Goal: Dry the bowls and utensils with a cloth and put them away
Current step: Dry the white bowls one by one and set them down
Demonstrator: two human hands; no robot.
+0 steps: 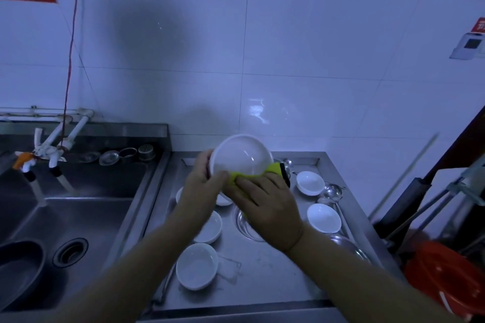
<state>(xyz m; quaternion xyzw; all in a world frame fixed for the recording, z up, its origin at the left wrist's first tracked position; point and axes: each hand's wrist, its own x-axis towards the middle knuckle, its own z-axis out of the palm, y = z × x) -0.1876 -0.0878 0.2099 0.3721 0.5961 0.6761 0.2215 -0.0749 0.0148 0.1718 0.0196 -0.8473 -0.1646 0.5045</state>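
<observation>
Drying in hand: left hand (pixel 200 181) is gripping the white bowl (pixel 241 155) by its left rim at frame centre, thumb curling over the edge, bowl tilting so the hollow faces the camera.
Cloth: right hand (pixel 267 204) is pressing the yellow cloth (pixel 237 175) against the bowl's lower rim, fingers lying over the cloth; a dark strip is showing at the cloth's right end.
Left grip: pinching the bowl rim.
Right grip: fingers curling onto the cloth, holding it to the bowl.
Handling, bowl: looking like glazed ceramic, so stiff, breakable and probably slick while wet; judging the rim, thumb inside and fingers behind, to be the safest hold.
Handling, cloth: soft and limp, bunching under the fingers.
Worktop (pixel 262 270): steel tray surface, lower centre, carrying small white dishes (pixel 196 266), all appearing empty, some partly hidden by the arms.
Utensils: metal ladle (pixel 332 191) lying right of centre between two dishes; more metalware behind the bowl, too hidden to name.
Sink (pixel 86 217): lower left, dark pan (pixel 18 270) sitting in it; contents not readable.
Sink ledge: strainers (pixel 109 158) resting at left of centre.
Red bucket (pixel 446 278): lower right, contents not visible.
Progress, judged: most dishes not yet dried or put away.
</observation>
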